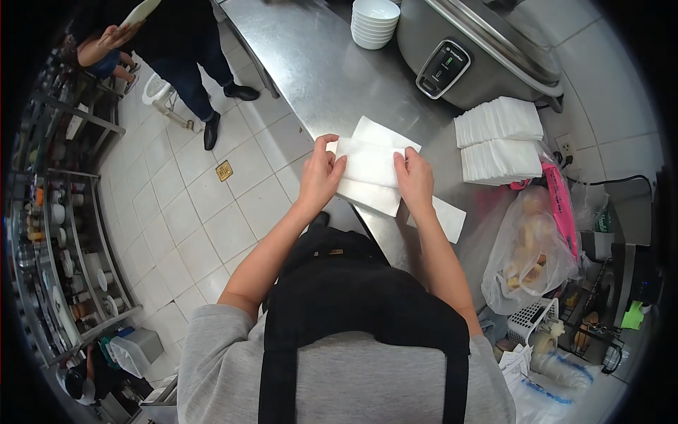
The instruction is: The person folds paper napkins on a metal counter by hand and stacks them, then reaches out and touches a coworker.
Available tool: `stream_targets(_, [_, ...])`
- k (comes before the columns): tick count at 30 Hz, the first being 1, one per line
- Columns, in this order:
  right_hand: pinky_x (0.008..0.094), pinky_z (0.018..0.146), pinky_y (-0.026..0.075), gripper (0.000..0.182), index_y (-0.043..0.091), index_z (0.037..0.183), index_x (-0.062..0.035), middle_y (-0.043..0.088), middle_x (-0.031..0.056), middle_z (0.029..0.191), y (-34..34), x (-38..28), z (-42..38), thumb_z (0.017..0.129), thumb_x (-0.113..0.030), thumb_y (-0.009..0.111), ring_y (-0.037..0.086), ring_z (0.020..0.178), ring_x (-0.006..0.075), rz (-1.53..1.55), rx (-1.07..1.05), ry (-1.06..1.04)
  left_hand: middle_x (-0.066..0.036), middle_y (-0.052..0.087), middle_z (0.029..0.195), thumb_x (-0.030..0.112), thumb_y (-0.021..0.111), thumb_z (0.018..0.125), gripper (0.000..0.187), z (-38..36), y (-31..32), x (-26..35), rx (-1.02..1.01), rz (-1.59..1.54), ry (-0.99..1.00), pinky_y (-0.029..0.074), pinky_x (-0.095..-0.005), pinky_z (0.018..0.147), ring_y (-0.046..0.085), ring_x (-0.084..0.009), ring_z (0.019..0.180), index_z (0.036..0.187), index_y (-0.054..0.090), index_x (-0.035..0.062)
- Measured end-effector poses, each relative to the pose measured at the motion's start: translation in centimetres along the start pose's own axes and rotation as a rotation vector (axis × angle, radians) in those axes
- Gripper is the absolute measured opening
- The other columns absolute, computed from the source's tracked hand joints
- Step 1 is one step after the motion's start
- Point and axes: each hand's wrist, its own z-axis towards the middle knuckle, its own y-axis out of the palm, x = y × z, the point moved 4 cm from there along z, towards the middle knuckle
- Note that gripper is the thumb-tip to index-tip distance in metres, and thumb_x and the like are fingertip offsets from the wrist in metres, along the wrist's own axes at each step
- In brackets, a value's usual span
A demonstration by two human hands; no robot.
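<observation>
Head view from my remote seat: I have both bare hands over the edge of the long brushed-steel table [311, 49], working a soft white rectangular paper napkin [369, 164]. My left hand [324, 173] is closed in a pinch at its left end, thumb towards the camera; my right hand [415, 177] pinches the other end, thumb uppermost, its fingertips partly hidden behind the paper. The napkin lies between the hands with a fold across it, other white layers showing above and below; I cannot tell whether those are the same piece.

To do this fold well, I would judge it best to keep both pinches light and level, line up the edges before pressing, then run a thumb outward along the crease. Too hard a pull could tear or skew thin paper. A loose flat white paper piece [446, 220] lies beside my right forearm, and two rows of stacked white folded napkins [500, 141] stand beyond.

As for containers, small round white bowls [374, 25] sit nested behind. The big grey oval cooker [470, 46] has its lid on, so its contents are hidden. A see-through plastic bag [522, 244] holds rounded yellow-brown pieces I cannot identify.
</observation>
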Motion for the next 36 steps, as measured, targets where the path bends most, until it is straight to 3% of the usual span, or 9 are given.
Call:
stream_targets(9, [0.0523, 0.063, 0.045, 0.026, 0.053, 0.08, -0.002, 0.061, 0.0223, 0.068, 0.4, -0.3, 0.1, 0.089, -0.026, 0.052, 0.06, 0.069, 0.043, -0.11, 0.057, -0.035, -0.01, 0.056, 0.065, 0.009, 0.06, 0.082, 0.039, 0.4, -0.2, 0.7, -0.062, 0.233, -0.05, 0.044, -0.0382, 0.057, 0.058, -0.0258, 0.062, 0.118, 0.045, 0.0051])
stream_targets(12, [0.0525, 0.062, 0.045, 0.025, 0.053, 0.08, -0.0025, 0.061, 0.0218, 0.068, 0.2, -0.5, 0.1, 0.089, -0.026, 0.053, 0.06, 0.069, 0.0425, -0.139, 0.073, -0.055, -0.015, 0.06, 0.101, 0.012, 0.06, 0.082, 0.045, 0.6, -0.3, 2.9, 0.056, 0.562, 0.338, 0.047, -0.0403, 0.078, 0.058, -0.0283, 0.095, 0.123, 0.045, 0.0043])
stream_targets(14, [0.0526, 0.062, 0.045, 0.025, 0.053, 0.08, -0.0028, 0.061, 0.0215, 0.068, 0.3, -0.4, 0.0, 0.089, -0.026, 0.053, 0.06, 0.069, 0.0423, -0.149, 0.062, -0.054, -0.018, 0.043, 0.135, 0.013, 0.06, 0.083, 0.053, 0.8, 0.7, 5.2, 0.07, 0.853, 0.66, 0.036, -0.0445, 0.101, 0.041, -0.0297, 0.125, 0.131, 0.04, 0.0029])
stream_targets(17, [0.0529, 0.059, 0.045, 0.025, 0.052, 0.078, -0.0032, 0.06, 0.0205, 0.064, 0.1, -0.7, 0.0, 0.088, -0.026, 0.054, 0.06, 0.064, 0.0424, -0.151, 0.123, -0.108, -0.018, 0.032, 0.145, 0.022, 0.055, 0.087, 0.056, 0.8, 4.9, 4.0, -0.243, 0.797, 0.64, 0.024, -0.0474, 0.11, 0.029, -0.0291, 0.136, 0.135, 0.037, -0.0013])
stream_targets(20, [0.0512, 0.067, 0.045, 0.022, 0.055, 0.088, -0.0028, 0.063, 0.0203, 0.08, -0.7, -0.5, -0.1, 0.088, -0.025, 0.054, 0.061, 0.079, 0.04, -0.161, -0.023, 0.016, -0.018, 0.03, 0.147, 0.033, 0.049, 0.09, 0.061, 0.2, 6.5, 2.3, -0.242, 0.82, 0.557, 0.021, -0.0497, 0.111, 0.024, -0.0287, 0.139, 0.137, 0.035, -0.0027])
stream_targets(23, [0.0474, 0.089, 0.042, 0.034, 0.053, 0.113, -0.0002, 0.058, 0.0233, 0.112, -2.0, -1.9, -2.4, 0.09, -0.025, 0.053, 0.053, 0.11, 0.0379, -0.146, 0.279, -0.413, -0.018, 0.023, 0.15, 0.037, 0.045, 0.089, 0.067, 0.4, 6.8, 2.2, -0.298, 0.916, 0.513, 0.018, -0.0563, 0.109, 0.02, -0.0304, 0.14, 0.141, 0.029, -0.0018])
stream_targets(25, [0.0447, 0.108, 0.027, 0.055, 0.037, 0.134, 0.0041, 0.038, 0.0227, 0.139, 0.4, -2.7, -3.9, 0.091, -0.027, 0.052, 0.031, 0.133, 0.0351, 0.169, -0.056, -0.603, -0.018, 0.017, 0.152, 0.035, 0.044, 0.088, 0.068, 0.5, 6.7, 2.2, -0.358, 0.98, 0.513, 0.016, -0.0588, 0.109, 0.014, -0.0322, 0.142, 0.143, 0.026, -0.0014])
stream_targets(32, [0.0412, 0.113, 0.021, 0.06, 0.032, 0.138, 0.006, 0.029, 0.0226, 0.146, 0.9, -0.2, -4.6, 0.092, -0.029, 0.049, 0.024, 0.138, 0.0325, -0.203, -0.195, -0.694, -0.015, 0.018, 0.152, 0.039, 0.041, 0.094, 0.062, -2.1, 2.0, 2.2, -0.504, 0.902, 0.542, 0.014, -0.07, 0.102, 0.014, -0.0287, 0.142, 0.144, 0.027, 0.0057])
stream_targets(36, [0.0416, 0.105, 0.036, 0.039, 0.051, 0.123, 0.0051, 0.05, 0.0203, 0.131, 0.6, -1.1, -3.9, 0.087, -0.011, 0.05, 0.046, 0.125, 0.0323, -0.309, 0.011, -0.777, -0.016, 0.033, 0.146, 0.039, 0.043, 0.094, 0.058, -3.7, -1.6, 2.1, -0.481, 0.908, 0.5, 0.021, -0.0642, 0.105, 0.025, -0.0297, 0.139, 0.141, 0.032, 0.0077])
